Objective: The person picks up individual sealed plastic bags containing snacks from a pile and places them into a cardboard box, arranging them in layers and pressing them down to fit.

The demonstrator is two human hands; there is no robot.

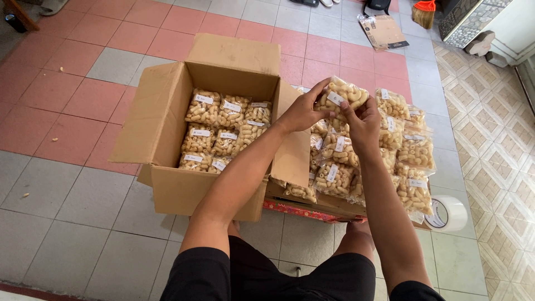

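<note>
— What did the hands hold?
— The left hand [301, 113] and right hand [362, 124] together gripped one snack packet [341, 95], above the packet pile [368, 161]; the cardboard box [167, 117] sat left.

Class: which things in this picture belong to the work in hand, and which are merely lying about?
In the work:
snack bag held by left hand and right hand
open carton
pile of bags

Lying about:
tape roll
flat brown package
broom
</note>
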